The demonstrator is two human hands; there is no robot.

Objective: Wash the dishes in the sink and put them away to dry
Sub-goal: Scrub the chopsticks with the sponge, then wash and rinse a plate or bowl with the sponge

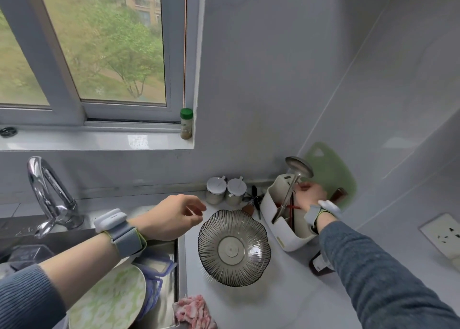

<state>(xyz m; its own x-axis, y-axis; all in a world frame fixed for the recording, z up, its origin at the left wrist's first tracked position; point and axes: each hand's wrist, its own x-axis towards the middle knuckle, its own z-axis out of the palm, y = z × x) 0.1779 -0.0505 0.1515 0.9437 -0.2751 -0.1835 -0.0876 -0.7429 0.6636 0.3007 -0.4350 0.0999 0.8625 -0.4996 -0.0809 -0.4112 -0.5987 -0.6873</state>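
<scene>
Two hands up: left hand (174, 216) hovering above sink (171, 296) edge, fingers loosely curled, holding nothing. Right hand (310, 195) at white utensil holder (286, 219), fingers curled around dark chopsticks (293, 215); exact grip unclear. Ribbed glass bowl (234, 248) on counter (286, 294); green plate (109, 299) in sink.

A green-capped glass spice jar (186, 124) stands on the white windowsill (99, 140) by the grey-framed window (82, 55), well above the fingers of both hands. Two white-lidded glass condiment jars (226, 190) sit side by side against the wall between the two sets of fingers, and a pale green plastic cutting board (331, 172) leans on the tiles just behind the right fingers. A pink crumpled cloth (194, 311) lies on the white countertop (286, 299) well below the left fingers, and a white wall socket (441, 234) sits far right of the right fingers
</scene>
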